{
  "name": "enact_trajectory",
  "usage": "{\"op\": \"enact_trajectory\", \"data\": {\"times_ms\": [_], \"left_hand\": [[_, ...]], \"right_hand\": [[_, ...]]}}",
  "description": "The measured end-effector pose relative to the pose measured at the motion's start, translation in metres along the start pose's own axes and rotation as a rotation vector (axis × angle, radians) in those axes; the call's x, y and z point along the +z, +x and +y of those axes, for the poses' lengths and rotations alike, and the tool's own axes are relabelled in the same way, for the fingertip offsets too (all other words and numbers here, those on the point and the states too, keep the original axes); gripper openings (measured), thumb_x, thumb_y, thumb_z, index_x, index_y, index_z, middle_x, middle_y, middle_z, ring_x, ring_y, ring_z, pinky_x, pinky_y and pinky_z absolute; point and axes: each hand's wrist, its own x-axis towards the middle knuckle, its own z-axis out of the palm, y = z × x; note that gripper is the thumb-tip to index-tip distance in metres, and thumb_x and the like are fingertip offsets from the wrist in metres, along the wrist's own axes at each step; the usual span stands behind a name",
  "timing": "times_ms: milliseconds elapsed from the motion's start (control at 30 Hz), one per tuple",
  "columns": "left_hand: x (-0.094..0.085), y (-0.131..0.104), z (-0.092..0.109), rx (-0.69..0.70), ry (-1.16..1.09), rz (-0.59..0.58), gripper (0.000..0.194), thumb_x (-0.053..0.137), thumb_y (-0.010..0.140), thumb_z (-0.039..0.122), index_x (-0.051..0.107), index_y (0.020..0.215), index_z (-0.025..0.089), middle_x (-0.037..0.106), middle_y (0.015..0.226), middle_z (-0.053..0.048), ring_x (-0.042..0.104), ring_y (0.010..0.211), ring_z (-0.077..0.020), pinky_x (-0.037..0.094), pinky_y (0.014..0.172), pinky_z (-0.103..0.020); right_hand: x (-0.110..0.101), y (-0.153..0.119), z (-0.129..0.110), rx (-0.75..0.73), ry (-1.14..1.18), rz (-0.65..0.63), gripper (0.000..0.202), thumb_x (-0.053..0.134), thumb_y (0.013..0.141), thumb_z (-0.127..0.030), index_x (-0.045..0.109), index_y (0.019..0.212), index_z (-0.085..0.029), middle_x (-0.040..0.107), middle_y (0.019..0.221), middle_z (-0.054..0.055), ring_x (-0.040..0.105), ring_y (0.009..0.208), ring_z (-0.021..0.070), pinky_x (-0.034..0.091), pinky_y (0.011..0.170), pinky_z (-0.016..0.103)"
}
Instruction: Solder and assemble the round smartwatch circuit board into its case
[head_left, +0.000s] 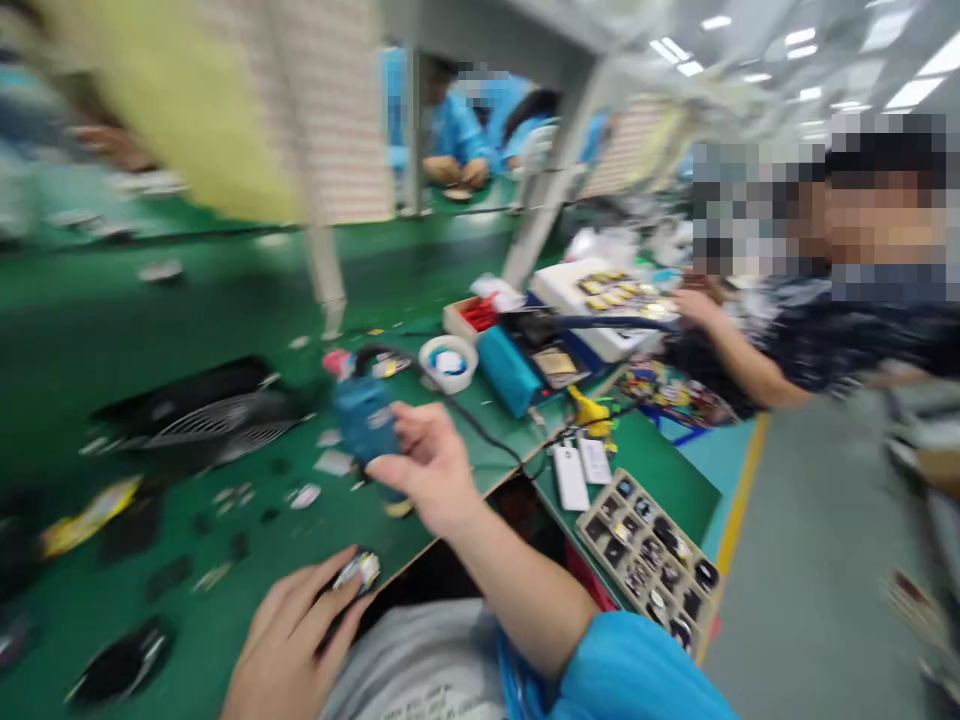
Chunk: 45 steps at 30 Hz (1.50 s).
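My left hand (296, 630) is low, near the table's front edge. Its fingers curl around a small round part (358, 572) with a dark rim and a shiny, yellowish inside. My right hand (431, 465) is farther forward, thumb and bent fingers at the right side of a blue block-shaped device (366, 415). It seems to grip this device, though blur and the hand hide the contact. A dark cable (472, 425) passes behind that hand. Small pale pieces (304, 496) lie left of the device on the green table (262, 550).
On the left lie a black slotted piece (217, 415) and a dark oval part (120, 660). A white tape roll (448, 362), a teal box (508, 370) and a compartment tray (649, 560) of parts are on the right. A co-worker's arm (742, 350) reaches in there.
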Motion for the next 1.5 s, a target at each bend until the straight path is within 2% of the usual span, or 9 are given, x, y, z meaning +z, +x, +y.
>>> {"op": "enact_trajectory", "data": {"times_ms": [167,333,433,533,600,733,867,1133,1500], "left_hand": [[-0.003,-0.007,0.017,-0.174,-0.009,0.001,0.015,0.06,0.104,0.027,0.072,0.11,0.023,0.076,0.12,-0.005,0.068,0.104,-0.0219,0.06,0.091,-0.036],[-0.005,-0.01,0.026,-0.276,-0.071,-0.047,0.018,0.067,0.099,0.021,0.069,0.116,0.02,0.075,0.124,-0.008,0.066,0.109,-0.0242,0.058,0.096,-0.041],[-0.011,-0.01,0.025,-0.314,-0.128,-0.067,0.029,0.072,0.096,0.023,0.066,0.124,0.02,0.072,0.129,-0.01,0.065,0.114,-0.0253,0.057,0.098,-0.042],[-0.019,-0.008,0.016,-0.363,-0.135,-0.028,0.021,0.071,0.097,0.028,0.068,0.116,0.018,0.075,0.116,-0.009,0.067,0.106,-0.0241,0.058,0.094,-0.041],[-0.022,-0.006,0.009,-0.406,-0.128,0.029,0.01,0.064,0.101,0.026,0.07,0.105,0.018,0.075,0.102,-0.007,0.069,0.095,-0.0215,0.059,0.089,-0.038],[-0.022,-0.002,0.001,-0.494,-0.125,0.111,0.017,0.056,0.103,0.021,0.07,0.094,0.019,0.074,0.091,-0.005,0.069,0.087,-0.0186,0.059,0.083,-0.033],[-0.02,-0.001,-0.002,-0.576,-0.129,0.155,0.014,0.059,0.101,0.018,0.07,0.092,0.018,0.073,0.091,-0.005,0.07,0.084,-0.018,0.057,0.079,-0.031],[-0.018,0.003,-0.003,-0.576,-0.145,0.129,0.017,0.065,0.1,0.028,0.075,0.112,0.02,0.071,0.1,-0.004,0.067,0.079,-0.0146,0.058,0.075,-0.027],[-0.023,-0.003,0.014,-0.555,-0.199,0.101,0.021,0.055,0.105,0.026,0.067,0.089,0.018,0.066,0.087,-0.003,0.063,0.08,-0.0155,0.051,0.074,-0.028]], "right_hand": [[-0.002,-0.007,0.01,-0.155,-0.047,-0.005,0.065,0.091,0.068,-0.054,0.054,0.117,-0.031,0.072,0.096,-0.003,0.076,0.089,0.0186,0.064,0.087,0.042],[-0.001,-0.012,0.007,-0.417,-0.202,-0.003,0.046,0.082,0.085,-0.04,0.049,0.116,-0.032,0.075,0.099,-0.002,0.075,0.074,0.0149,0.061,0.066,0.031],[0.001,-0.006,-0.004,-0.362,-0.342,-0.146,0.039,0.076,0.091,-0.037,0.05,0.12,-0.031,0.076,0.094,0.0,0.071,0.064,0.0147,0.058,0.06,0.031],[0.016,0.001,-0.011,-0.318,-0.408,-0.217,0.041,0.078,0.089,-0.035,0.05,0.118,-0.031,0.069,0.08,-0.004,0.074,0.07,0.0181,0.062,0.066,0.035],[0.034,0.002,-0.01,-0.313,-0.381,-0.212,0.049,0.081,0.085,-0.034,0.048,0.122,-0.033,0.064,0.076,-0.007,0.073,0.069,0.0177,0.062,0.067,0.036],[0.069,-0.002,0.006,-0.309,-0.247,-0.151,0.056,0.075,0.086,-0.029,0.042,0.132,-0.034,0.058,0.072,-0.012,0.058,0.049,0.0095,0.053,0.052,0.027],[0.081,0.001,0.022,-0.313,-0.158,-0.11,0.049,0.072,0.083,-0.024,0.043,0.122,-0.033,0.057,0.072,-0.014,0.052,0.046,0.0073,0.052,0.051,0.026],[0.072,-0.012,0.005,-0.328,-0.132,-0.2,0.037,0.069,0.09,-0.027,0.043,0.116,-0.034,0.055,0.069,-0.013,0.054,0.045,0.0089,0.051,0.048,0.027],[0.024,-0.036,-0.021,-0.345,-0.348,-0.218,0.041,0.075,0.088,-0.021,0.05,0.118,-0.031,0.061,0.072,-0.009,0.056,0.05,0.011,0.052,0.05,0.028]]}}
